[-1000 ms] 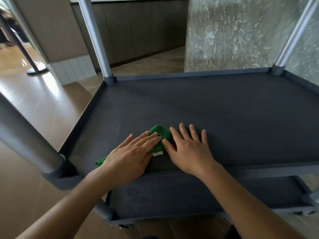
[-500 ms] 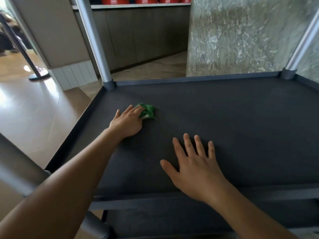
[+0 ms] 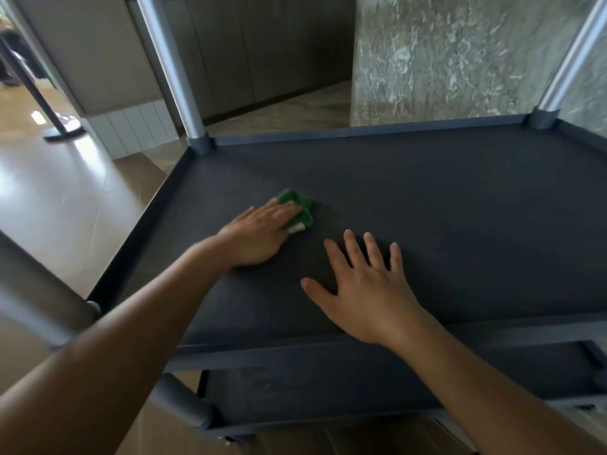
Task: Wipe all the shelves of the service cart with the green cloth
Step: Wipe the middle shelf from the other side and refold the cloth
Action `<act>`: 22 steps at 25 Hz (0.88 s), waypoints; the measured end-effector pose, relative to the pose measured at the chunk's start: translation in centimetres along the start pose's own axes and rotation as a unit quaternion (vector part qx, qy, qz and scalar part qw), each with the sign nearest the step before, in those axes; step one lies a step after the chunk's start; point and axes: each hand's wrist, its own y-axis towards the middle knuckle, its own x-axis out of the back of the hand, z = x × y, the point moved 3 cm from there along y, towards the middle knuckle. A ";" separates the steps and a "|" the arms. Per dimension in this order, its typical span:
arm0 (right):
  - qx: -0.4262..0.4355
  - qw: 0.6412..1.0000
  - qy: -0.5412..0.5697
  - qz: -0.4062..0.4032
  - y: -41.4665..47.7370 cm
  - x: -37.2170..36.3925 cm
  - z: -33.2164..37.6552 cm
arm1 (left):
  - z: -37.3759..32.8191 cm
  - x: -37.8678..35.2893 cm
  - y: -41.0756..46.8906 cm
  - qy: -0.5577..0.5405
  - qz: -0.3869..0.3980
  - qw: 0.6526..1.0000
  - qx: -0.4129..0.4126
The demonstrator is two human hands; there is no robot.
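We start at the left hand [image 3: 259, 234]. It lies flat, fingers straight and close together, with the fingertips pressing down on the green cloth [image 3: 303, 213] and not curled round it. We judge this flat press is chosen to spread weight over the wad so that it drags against the surface and does not skate over it.

The cloth is bunched into a small lump on the dark shelf [image 3: 460, 208], in its left half, nearer the left rim than the middle and well short of the far rim. Most of it sticks out beyond the fingertips; the rest is hidden under them.

The right hand [image 3: 364, 284] is apart from the cloth, palm down and fingers spread on bare shelf near the front edge. We take it as a brace, steadying the service cart [image 3: 197, 144] and the body while the other arm reaches.

As for heading, the wad's longer side seems to run from the near side toward the far left corner, roughly in line with the left forearm. A small white tab [image 3: 295, 228] shows at its nearer end. Crumpled as it is, we cannot call that axis exact.

A lower shelf [image 3: 328, 382] shows beneath the front edge, with no hand on it.
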 end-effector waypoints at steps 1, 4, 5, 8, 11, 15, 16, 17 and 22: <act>0.000 1.000 0.001 0.000 0.0 0.0 0.0 | -1.1 -0.8 -2.3 0.000 0.001 0.999 -0.038; 0.010 1.000 -0.002 0.003 -0.1 0.1 0.1 | -3.1 -2.2 -9.2 -0.014 0.000 0.993 -0.120; 0.013 1.000 -0.003 0.005 -0.2 0.1 0.1 | -3.2 -2.3 -10.2 -0.014 -0.001 0.992 -0.122; 0.009 1.000 0.002 -0.001 -0.3 0.1 0.3 | -2.8 -1.8 -8.1 0.002 -0.024 0.996 -0.084; 0.007 1.000 0.003 -0.006 -0.3 0.1 0.3 | -1.4 -1.0 -2.1 0.013 -0.022 0.999 -0.021; 0.011 1.000 0.000 -0.004 -0.5 0.0 0.3 | 1.9 0.4 5.4 0.009 -0.039 0.997 0.060; 0.011 1.000 0.001 -0.004 -0.5 0.0 0.3 | 2.5 0.6 6.7 0.009 -0.048 0.996 0.080; 0.011 1.000 0.002 -0.005 -0.5 -0.1 0.3 | 2.8 0.8 7.7 0.008 -0.058 0.993 0.098; 0.005 1.000 0.002 -0.001 -0.2 0.0 0.1 | 3.1 0.8 8.3 0.002 -0.072 0.992 0.104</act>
